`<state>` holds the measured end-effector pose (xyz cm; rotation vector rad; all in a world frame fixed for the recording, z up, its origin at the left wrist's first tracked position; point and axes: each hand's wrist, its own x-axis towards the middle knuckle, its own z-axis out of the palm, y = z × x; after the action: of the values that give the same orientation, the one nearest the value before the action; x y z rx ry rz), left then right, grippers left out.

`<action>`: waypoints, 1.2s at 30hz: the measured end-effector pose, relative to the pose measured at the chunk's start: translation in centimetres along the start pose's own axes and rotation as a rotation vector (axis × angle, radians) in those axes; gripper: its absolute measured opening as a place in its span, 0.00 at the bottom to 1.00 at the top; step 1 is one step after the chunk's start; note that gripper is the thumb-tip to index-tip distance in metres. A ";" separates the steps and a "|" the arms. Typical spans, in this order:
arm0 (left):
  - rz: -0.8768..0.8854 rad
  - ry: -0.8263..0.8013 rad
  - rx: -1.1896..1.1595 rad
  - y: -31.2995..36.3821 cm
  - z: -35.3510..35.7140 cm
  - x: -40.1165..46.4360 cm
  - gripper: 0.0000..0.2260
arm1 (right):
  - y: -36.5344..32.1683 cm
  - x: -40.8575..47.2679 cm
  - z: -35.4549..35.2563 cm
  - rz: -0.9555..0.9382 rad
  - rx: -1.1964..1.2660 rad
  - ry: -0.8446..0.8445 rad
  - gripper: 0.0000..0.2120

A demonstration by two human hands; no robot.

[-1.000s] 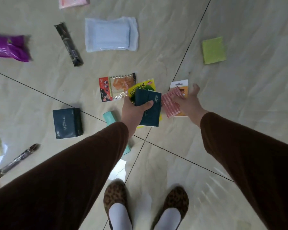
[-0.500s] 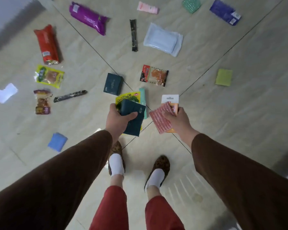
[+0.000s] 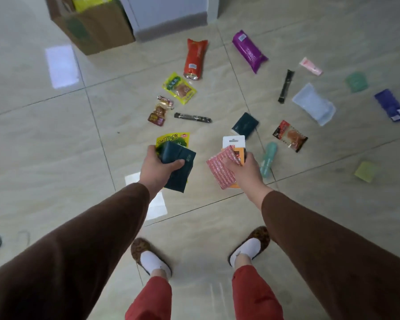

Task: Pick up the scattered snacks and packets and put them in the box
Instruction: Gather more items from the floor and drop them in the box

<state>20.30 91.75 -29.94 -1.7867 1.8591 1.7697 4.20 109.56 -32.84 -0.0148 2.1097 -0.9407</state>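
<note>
The glossy beige tiled floor (image 3: pixel 56 139) throws back pale window light, its dark grout lines crossing under a scatter of crinkly packets. Top left, against a grey-white cabinet base (image 3: pixel 169 17), stands the brown cardboard box (image 3: pixel 95 26), open at the top with something yellow showing inside; it sits well apart from both hands. Between box and hands lie a long shiny red-orange bag (image 3: pixel 195 58), a glossy purple pack (image 3: pixel 248 50), a translucent pale blue pouch (image 3: pixel 313 103), a flat yellow snack packet (image 3: pixel 179 88) and a thin black stick pack (image 3: pixel 192 117); a dark teal square packet (image 3: pixel 245 124) rests on the floor just beyond the right hand, with a red clear-windowed snack (image 3: pixel 289 135) to its right. Brown sleeves (image 3: pixel 79 245) run up to the hands. The left hand (image 3: pixel 156 168) is closed around a matte dark teal pouch (image 3: pixel 179 168), thumb pressed across its face, with a yellow-green packet (image 3: pixel 172 139) tucked behind it in the same grip. The right hand (image 3: pixel 244 170) pinches a pink-red patterned sachet (image 3: pixel 219 172) against an orange and white hang-card pack (image 3: pixel 234 144), fingers curled over both. A slim mint-green tube (image 3: pixel 268 159) lies on the floor just beside that hand.
</note>
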 end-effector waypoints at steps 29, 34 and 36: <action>-0.015 0.094 -0.075 7.2 -47.8 28.9 0.27 | -38.1 6.6 43.4 -0.106 -0.109 -0.104 0.21; 0.030 0.047 -0.030 11.0 -52.9 35.7 0.26 | -44.7 10.0 48.2 -0.094 -0.064 -0.063 0.22; 0.042 0.012 -0.031 12.9 -55.0 38.9 0.26 | -47.6 11.0 49.9 -0.091 -0.035 -0.032 0.22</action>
<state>33.00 24.45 -27.05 -1.7850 1.8980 1.8157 16.83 40.94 -30.12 -0.1439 2.1102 -0.9506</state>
